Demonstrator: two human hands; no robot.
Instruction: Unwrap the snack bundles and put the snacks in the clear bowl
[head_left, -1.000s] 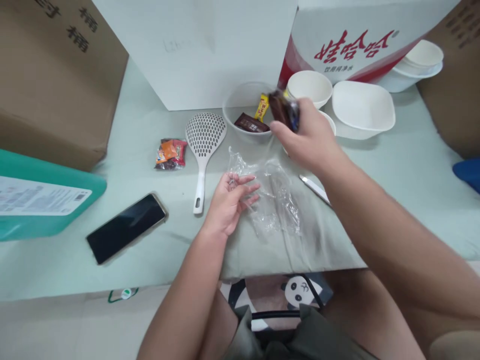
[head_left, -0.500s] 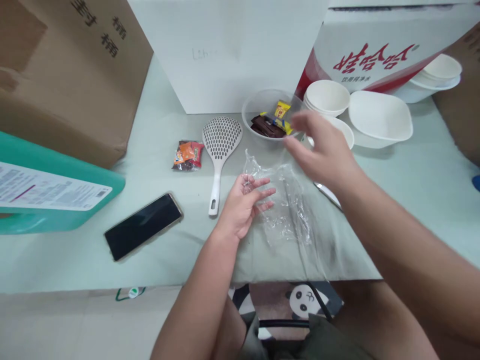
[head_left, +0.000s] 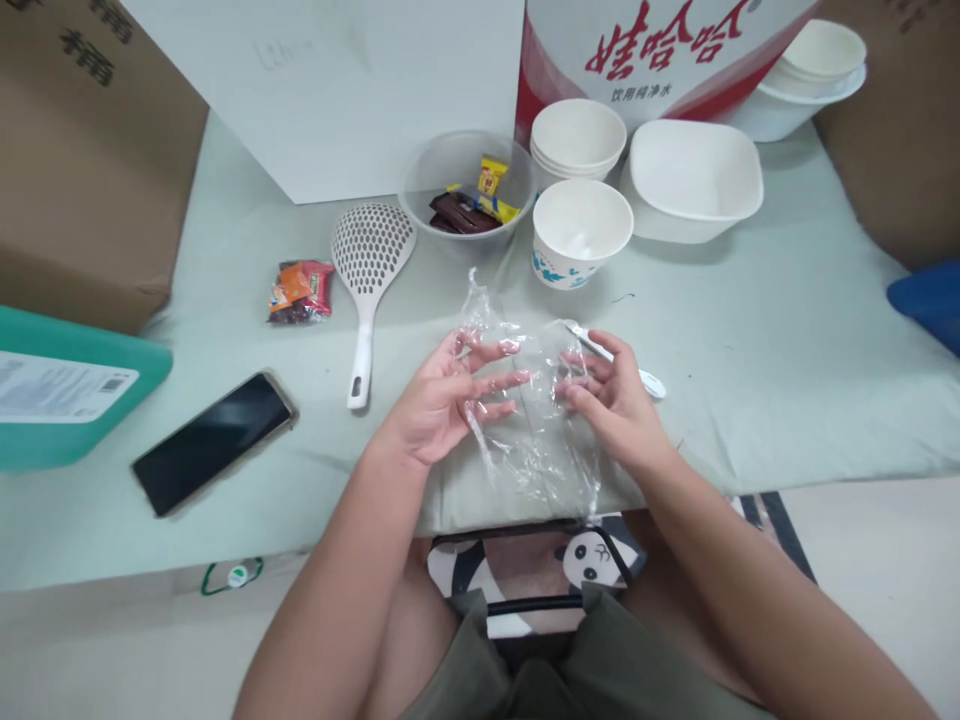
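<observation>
A crumpled clear plastic bag spreads between my hands, above the front of the table. My left hand pinches its left side between thumb and forefinger, with the other fingers spread across it. At the right side, my right hand has its fingers curled on the thin plastic. Behind my right hand lies a slim tool with a white handle, partly covered by the hand and bag. A paper cup with a blue pattern stands just beyond the bag, something whitish inside it.
Left of the bag lie a white slotted strainer, wrapped snacks and a phone. A clear bowl holds wrapped sweets. Stacked cups and a white square bowl stand behind. Boxes line the back.
My right hand has come down from beside the cup onto the bag's right side. The left hand keeps its pinch. The whole view has shifted to the right.
</observation>
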